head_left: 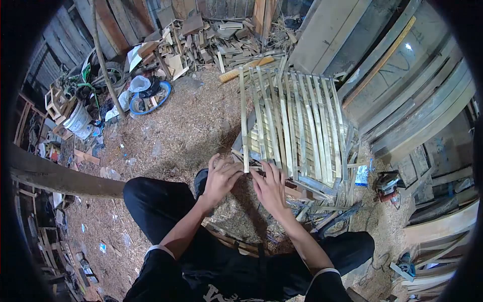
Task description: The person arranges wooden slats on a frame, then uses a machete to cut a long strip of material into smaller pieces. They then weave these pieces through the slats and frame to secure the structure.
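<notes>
Fingers of our left hand (220,180) curl just beside the near end of the leftmost slat (244,121), and those of our right hand (270,187) reach over the near edge of the slatted wooden frame (285,126), though we cannot tell whether either set is clenched on the wood or merely touching it. Low before our spread legs (156,201), the frame lies with its slats running away from us, presumably to keep their ends within reach; beyond it, scrap wood (236,43) sits heaped by the wall (121,25), apparently out of our way.
</notes>
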A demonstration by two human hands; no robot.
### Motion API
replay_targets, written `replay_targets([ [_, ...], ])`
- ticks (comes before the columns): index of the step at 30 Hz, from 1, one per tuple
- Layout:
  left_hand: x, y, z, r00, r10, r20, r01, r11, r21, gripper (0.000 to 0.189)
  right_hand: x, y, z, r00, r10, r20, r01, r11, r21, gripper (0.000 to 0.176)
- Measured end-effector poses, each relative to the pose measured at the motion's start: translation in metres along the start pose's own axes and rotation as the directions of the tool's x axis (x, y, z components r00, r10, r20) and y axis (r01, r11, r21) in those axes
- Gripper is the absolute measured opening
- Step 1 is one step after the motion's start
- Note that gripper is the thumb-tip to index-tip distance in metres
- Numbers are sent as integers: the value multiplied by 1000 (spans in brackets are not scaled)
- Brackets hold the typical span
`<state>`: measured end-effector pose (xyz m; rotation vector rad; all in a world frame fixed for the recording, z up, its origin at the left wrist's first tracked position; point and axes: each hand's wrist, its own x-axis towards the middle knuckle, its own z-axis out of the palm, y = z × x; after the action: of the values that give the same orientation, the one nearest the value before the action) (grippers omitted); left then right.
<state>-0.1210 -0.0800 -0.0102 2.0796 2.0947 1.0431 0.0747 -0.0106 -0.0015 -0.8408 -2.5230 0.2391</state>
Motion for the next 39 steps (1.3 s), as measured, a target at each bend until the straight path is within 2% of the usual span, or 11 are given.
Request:
replay_targets([
  [6, 1, -3, 0, 1000, 10, 5, -10, 1000, 0, 22, 1, -2, 1, 1000, -17, 11, 17, 1000, 18, 43],
  [14, 2, -2, 1, 1000, -1, -2, 1, 1000, -9, 22, 0, -1, 6, 1000, -17, 6, 17, 999, 34, 43],
  [33, 4, 2, 3, 997, -14, -74, 15, 1000, 8, 19, -4, -3, 8, 999, -22, 46, 24, 998, -54, 46],
  [39, 4, 1, 3, 999, -21, -40, 22, 999, 23, 21, -4, -3, 9, 999, -12, 53, 15, 998, -68, 46],
])
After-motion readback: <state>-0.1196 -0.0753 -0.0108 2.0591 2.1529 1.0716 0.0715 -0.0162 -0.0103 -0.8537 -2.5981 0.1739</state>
